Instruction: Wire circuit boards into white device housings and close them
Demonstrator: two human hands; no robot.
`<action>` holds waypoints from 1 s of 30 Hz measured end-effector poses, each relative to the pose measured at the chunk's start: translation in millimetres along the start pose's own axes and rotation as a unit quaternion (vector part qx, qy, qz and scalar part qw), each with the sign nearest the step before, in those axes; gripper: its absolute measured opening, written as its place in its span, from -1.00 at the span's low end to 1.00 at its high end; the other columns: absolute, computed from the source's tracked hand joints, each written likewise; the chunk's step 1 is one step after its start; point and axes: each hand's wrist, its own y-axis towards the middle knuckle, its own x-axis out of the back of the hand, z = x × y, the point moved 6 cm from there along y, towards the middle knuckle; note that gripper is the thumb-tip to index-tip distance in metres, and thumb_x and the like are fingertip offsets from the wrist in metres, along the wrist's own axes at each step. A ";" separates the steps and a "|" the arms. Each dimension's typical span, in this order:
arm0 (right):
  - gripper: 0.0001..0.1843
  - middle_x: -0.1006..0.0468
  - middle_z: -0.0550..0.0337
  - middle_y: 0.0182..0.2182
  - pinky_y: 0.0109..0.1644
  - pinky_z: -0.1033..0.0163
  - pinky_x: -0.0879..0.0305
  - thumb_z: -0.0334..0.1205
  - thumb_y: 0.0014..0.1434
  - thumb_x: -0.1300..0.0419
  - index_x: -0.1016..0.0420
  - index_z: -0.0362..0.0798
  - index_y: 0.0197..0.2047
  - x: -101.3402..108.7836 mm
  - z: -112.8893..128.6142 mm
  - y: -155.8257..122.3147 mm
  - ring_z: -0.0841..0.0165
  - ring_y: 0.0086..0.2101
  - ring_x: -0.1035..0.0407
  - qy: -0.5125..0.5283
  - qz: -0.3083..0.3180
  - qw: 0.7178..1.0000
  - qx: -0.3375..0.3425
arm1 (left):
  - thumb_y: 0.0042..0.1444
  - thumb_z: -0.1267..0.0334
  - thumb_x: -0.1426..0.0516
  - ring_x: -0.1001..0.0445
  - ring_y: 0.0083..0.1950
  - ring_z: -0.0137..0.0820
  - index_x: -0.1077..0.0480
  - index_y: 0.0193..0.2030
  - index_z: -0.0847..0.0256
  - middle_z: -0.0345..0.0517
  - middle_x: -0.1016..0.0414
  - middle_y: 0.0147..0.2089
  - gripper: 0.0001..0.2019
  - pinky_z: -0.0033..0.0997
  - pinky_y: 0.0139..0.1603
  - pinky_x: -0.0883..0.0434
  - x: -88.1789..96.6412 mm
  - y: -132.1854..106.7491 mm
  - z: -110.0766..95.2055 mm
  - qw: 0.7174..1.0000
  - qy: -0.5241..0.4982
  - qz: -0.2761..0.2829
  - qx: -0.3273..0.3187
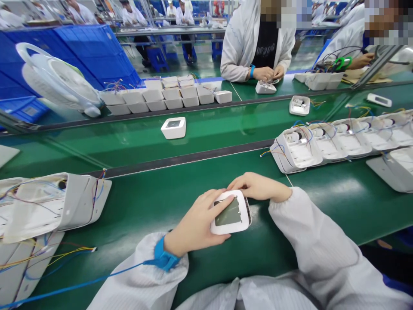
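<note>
A white square device with a grey screen [231, 213] lies on the green table in front of me. My left hand [196, 226] grips its left side, thumb over the top edge and fingers wrapped below. My right hand [258, 187] presses on its far right edge with fingers curled together. A blue wrist strap [164, 257] with a blue cord sits on my left wrist.
Open white casings with coloured wires lie at the left [54, 206] and in a row at the right [338, 140]. One finished device [173, 127] rides the green conveyor. A white fan [58, 79] stands far left. A person [258, 43] works opposite.
</note>
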 end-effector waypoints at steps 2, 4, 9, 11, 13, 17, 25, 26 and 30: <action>-0.79 -0.65 0.13 -0.20 -0.04 0.21 -0.38 -0.24 0.18 -0.21 -0.63 -0.07 -0.17 10.4 -5.6 0.4 0.30 -0.18 -0.51 0.115 -0.084 0.989 -0.032 | -0.06 0.04 -0.34 -0.12 0.34 0.11 -0.05 0.41 0.07 0.18 -0.08 0.41 -0.09 0.20 0.30 -0.17 -3.3 -0.8 2.9 1.000 0.016 0.005 0.003; -0.76 -0.64 0.11 -0.20 -0.04 0.18 -0.40 -0.16 0.18 -0.24 -0.61 -0.08 -0.14 7.8 -10.2 3.3 0.30 -0.18 -0.51 0.211 -0.166 0.961 -0.060 | -0.07 -0.08 -0.33 -0.14 0.32 0.15 -0.09 0.40 0.05 0.18 -0.11 0.41 -0.09 0.26 0.27 -0.17 -5.1 -1.9 6.6 1.000 0.023 0.000 0.005; -0.69 -0.63 0.08 -0.16 -0.03 0.16 -0.40 -0.05 0.19 -0.26 -0.59 -0.07 -0.10 -23.9 -5.7 18.8 0.29 -0.16 -0.50 0.250 -0.191 0.948 -0.051 | -0.14 -0.23 -0.32 -0.17 0.32 0.16 -0.03 0.42 0.04 0.21 -0.16 0.36 0.02 0.27 0.26 -0.18 -5.5 -2.5 15.1 0.999 -0.007 -0.024 0.037; -0.68 -0.63 0.08 -0.17 -0.01 0.15 -0.38 -0.03 0.21 -0.24 -0.59 -0.08 -0.12 -24.0 -3.1 19.3 0.29 -0.15 -0.49 0.233 -0.216 0.948 -0.034 | -0.23 -0.27 -0.34 -0.11 0.35 0.18 0.07 0.45 0.11 0.27 -0.08 0.39 0.17 0.27 0.30 -0.16 -6.4 -1.3 14.8 0.998 -0.027 -0.027 0.049; -0.68 -0.63 0.09 -0.17 -0.05 0.17 -0.38 -0.02 0.21 -0.24 -0.58 -0.08 -0.11 -21.8 -0.6 17.7 0.30 -0.18 -0.49 0.220 -0.232 0.947 -0.024 | -0.34 -0.31 -0.36 -0.04 0.38 0.21 0.10 0.45 0.16 0.31 -0.03 0.40 0.27 0.29 0.32 -0.13 -8.2 0.4 10.7 0.998 -0.033 -0.027 0.050; -0.73 -0.63 0.11 -0.21 -0.18 0.21 -0.40 -0.07 0.20 -0.24 -0.59 -0.06 -0.14 -17.6 8.3 11.4 0.31 -0.26 -0.50 0.166 -0.280 0.945 -0.008 | -0.27 -0.07 -0.43 -0.17 0.29 0.14 0.03 0.41 0.13 0.21 -0.19 0.29 0.13 0.25 0.26 -0.24 -12.7 0.7 3.9 0.995 -0.026 -0.039 0.088; -0.52 -0.55 -0.01 0.00 0.11 0.03 -0.31 0.04 0.29 -0.12 -0.41 -0.06 0.15 -18.6 7.2 4.4 0.18 0.00 -0.44 -0.006 -0.347 0.935 -0.066 | -0.03 0.04 -0.32 -0.29 0.22 0.13 -0.09 0.36 0.20 0.26 -0.30 0.21 -0.15 0.21 0.21 -0.29 1.8 -8.4 5.4 0.973 0.067 -0.210 0.072; -0.54 -0.58 0.01 -0.07 0.07 0.04 -0.33 0.06 0.29 -0.12 -0.44 -0.06 0.10 -19.4 4.4 5.7 0.19 -0.05 -0.47 -0.001 -0.330 0.941 -0.079 | -0.04 0.00 -0.32 -0.31 0.21 0.13 -0.11 0.36 0.20 0.26 -0.32 0.22 -0.14 0.21 0.20 -0.30 4.6 -8.9 7.6 0.974 0.052 -0.209 0.069; -0.63 -0.62 0.09 -0.18 -0.07 0.14 -0.39 0.01 0.22 -0.20 -0.51 -0.06 -0.03 -17.2 7.9 6.0 0.25 -0.20 -0.50 0.015 -0.321 0.947 -0.018 | 0.21 -0.02 -0.12 -0.53 0.02 -0.11 -0.17 0.34 0.17 0.10 -0.50 0.10 -0.39 -0.08 0.02 -0.49 16.2 -12.2 28.8 0.961 -0.119 -0.186 0.165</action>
